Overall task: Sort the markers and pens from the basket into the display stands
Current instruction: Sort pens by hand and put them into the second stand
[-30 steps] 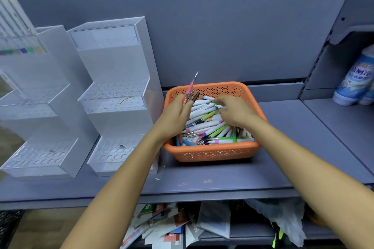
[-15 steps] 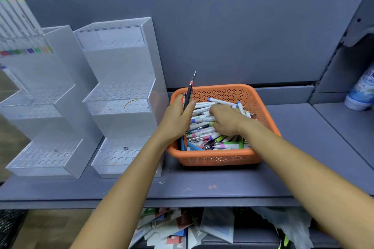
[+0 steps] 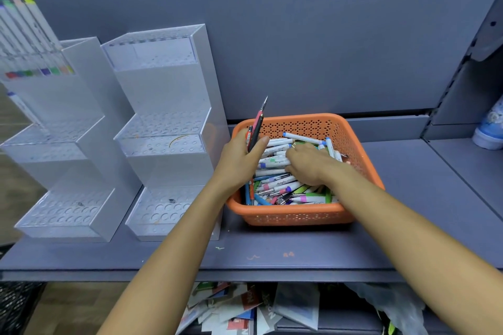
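On the grey shelf (image 3: 408, 239), two clear display stands (image 3: 166, 128) sit at nine o'clock of the orange basket (image 3: 299, 215). The left hand (image 3: 239, 160), at the basket's ten o'clock corner, grips a few thin pens (image 3: 257, 128) upright, as it did a second ago. The right hand (image 3: 307, 164) has dug deeper into the markers (image 3: 277, 185), fingers curled; whether it holds one I cannot tell. Likely still gathering, with nothing slotted yet.

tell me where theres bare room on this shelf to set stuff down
Bare shelf right of the orange basket, up to its right end. Also the front strip between basket and shelf edge. Crowded: display stands fill the left.
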`<state>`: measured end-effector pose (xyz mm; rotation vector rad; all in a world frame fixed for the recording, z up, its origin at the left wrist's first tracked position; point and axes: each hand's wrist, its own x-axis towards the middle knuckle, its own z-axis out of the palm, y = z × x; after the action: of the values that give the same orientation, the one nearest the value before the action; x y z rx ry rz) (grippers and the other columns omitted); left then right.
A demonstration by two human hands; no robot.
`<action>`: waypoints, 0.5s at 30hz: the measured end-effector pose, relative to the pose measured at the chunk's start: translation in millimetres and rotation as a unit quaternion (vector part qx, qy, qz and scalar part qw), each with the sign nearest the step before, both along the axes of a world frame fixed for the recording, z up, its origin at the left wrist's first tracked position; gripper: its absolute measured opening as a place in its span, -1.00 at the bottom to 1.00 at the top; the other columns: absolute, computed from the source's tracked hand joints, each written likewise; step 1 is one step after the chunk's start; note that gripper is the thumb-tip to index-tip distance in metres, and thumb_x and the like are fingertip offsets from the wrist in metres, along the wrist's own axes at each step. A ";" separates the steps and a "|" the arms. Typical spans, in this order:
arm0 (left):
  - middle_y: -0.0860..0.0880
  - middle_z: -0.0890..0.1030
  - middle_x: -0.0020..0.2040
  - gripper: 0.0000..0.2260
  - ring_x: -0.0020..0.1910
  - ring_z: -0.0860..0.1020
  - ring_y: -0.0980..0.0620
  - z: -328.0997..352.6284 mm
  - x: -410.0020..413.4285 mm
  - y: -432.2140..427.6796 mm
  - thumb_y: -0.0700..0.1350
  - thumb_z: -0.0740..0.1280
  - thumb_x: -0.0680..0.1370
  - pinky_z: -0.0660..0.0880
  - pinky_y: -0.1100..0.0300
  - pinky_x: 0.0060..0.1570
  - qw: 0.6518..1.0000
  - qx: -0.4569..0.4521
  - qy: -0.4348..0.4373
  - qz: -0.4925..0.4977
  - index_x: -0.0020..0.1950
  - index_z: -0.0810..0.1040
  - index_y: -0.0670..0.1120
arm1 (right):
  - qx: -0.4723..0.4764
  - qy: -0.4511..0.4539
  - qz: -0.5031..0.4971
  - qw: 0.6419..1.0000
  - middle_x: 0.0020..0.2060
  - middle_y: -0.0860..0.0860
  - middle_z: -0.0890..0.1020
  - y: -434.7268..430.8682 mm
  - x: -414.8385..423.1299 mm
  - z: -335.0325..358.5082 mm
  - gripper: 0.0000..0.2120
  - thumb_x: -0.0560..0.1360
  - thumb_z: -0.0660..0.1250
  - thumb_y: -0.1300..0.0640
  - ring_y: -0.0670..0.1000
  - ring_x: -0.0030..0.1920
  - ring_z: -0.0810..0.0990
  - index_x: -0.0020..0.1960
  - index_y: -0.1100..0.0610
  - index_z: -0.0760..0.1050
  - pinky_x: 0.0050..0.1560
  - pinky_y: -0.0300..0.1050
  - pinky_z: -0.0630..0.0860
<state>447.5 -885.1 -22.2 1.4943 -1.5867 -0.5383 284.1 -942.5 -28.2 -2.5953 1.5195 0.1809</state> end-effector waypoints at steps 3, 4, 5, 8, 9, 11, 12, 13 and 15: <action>0.02 0.59 -0.17 -0.85 -0.19 0.56 0.03 0.5 -0.1 1.2 0.08 0.20 0.59 0.53 0.05 -0.09 1.000 0.001 -0.007 0.006 0.02 0.48 0.05 | -0.028 -0.046 -0.021 0.998 0.13 0.13 0.51 -1.3 -6.7 0.5 -0.82 0.62 0.10 0.13 0.18 0.20 0.45 0.13 0.18 0.40 0.21 0.18 0.33; 0.03 0.58 -0.18 -0.88 -0.19 0.55 0.04 1.6 -1.2 2.8 0.05 0.18 0.61 0.50 0.08 -0.10 1.000 -0.009 -0.010 0.008 0.02 0.46 0.05 | -0.037 -0.055 -0.026 0.997 0.09 0.12 0.55 -0.8 -8.4 1.5 -0.85 0.62 0.09 0.18 0.18 0.15 0.50 0.11 0.18 0.39 0.21 0.20 0.33; 0.04 0.58 -0.15 -0.88 -0.16 0.54 0.04 2.7 -2.4 4.4 0.02 0.17 0.63 0.47 0.12 -0.09 1.000 -0.019 -0.015 0.013 0.06 0.46 0.04 | -0.047 -0.058 -0.027 0.997 0.06 0.12 0.57 -0.5 -9.1 1.7 -0.86 0.61 0.09 0.19 0.18 0.11 0.52 0.10 0.18 0.39 0.21 0.21 0.33; 0.00 0.58 -0.02 -0.82 -0.05 0.55 0.04 4.0 -5.1 8.5 -0.03 0.15 0.64 0.44 0.15 -0.07 0.998 -0.049 -0.042 0.015 0.18 0.44 -0.05 | -0.081 -0.081 0.011 0.993 0.04 0.15 0.58 3.7 -6.9 4.3 -0.83 0.62 0.12 0.10 0.21 0.05 0.53 0.07 0.19 0.39 -0.01 0.06 0.41; -0.02 0.57 0.00 -0.81 -0.04 0.55 0.02 3.4 -5.3 9.1 -0.04 0.15 0.64 0.44 0.13 -0.07 0.996 -0.064 -0.055 0.009 0.18 0.44 -0.08 | -0.086 -0.103 0.027 0.991 0.02 0.15 0.58 4.5 -5.5 4.4 -0.84 0.61 0.14 0.08 0.21 0.04 0.53 0.03 0.17 0.39 -0.11 0.01 0.37; -0.05 0.56 0.00 -0.81 -0.04 0.50 -0.01 1.8 -5.5 7.9 -0.07 0.17 0.63 0.40 0.11 -0.07 0.992 -0.083 -0.091 -0.002 0.17 0.45 -0.13 | -0.074 -0.167 0.050 0.982 -0.14 0.08 0.56 8.5 -3.1 7.4 -0.86 0.59 0.20 0.06 0.19 -0.05 0.52 -0.09 0.12 0.37 -0.22 -0.07 0.25; -0.06 0.54 -0.01 -0.82 -0.04 0.47 -0.03 1.2 -6.3 6.9 -0.09 0.19 0.63 0.38 0.09 -0.07 0.990 -0.086 -0.114 -0.009 0.15 0.46 -0.14 | -0.059 -0.205 0.052 0.976 -0.23 0.03 0.52 10.8 -2.7 9.6 -0.86 0.57 0.24 0.06 0.15 -0.11 0.50 -0.11 0.11 0.40 -0.23 -0.09 0.20; -0.07 0.54 -0.02 -0.85 -0.03 0.45 -0.04 0.0 -7.2 5.6 -0.11 0.20 0.62 0.37 0.08 -0.05 0.986 -0.086 -0.142 -0.015 0.11 0.47 -0.15 | -0.044 -0.240 0.044 0.969 -0.26 -0.01 0.51 11.6 -3.0 11.5 -0.88 0.55 0.28 0.05 0.09 -0.16 0.47 -0.08 0.11 0.47 -0.24 -0.09 0.18; -0.07 0.54 -0.02 -0.88 -0.02 0.42 -0.06 -1.6 -9.6 3.4 -0.11 0.21 0.61 0.35 0.07 -0.01 0.975 -0.088 -0.201 -0.025 0.05 0.47 -0.13 | -0.034 -0.296 0.018 0.954 -0.23 -0.02 0.59 12.3 -5.3 15.8 -0.84 0.51 0.35 0.07 -0.04 -0.25 0.45 0.05 0.09 0.58 -0.27 -0.15 0.22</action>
<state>437.9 -881.7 -23.8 1.4948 -1.9294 -0.1171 278.8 -930.2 -12.5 -2.4008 1.2656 -0.6021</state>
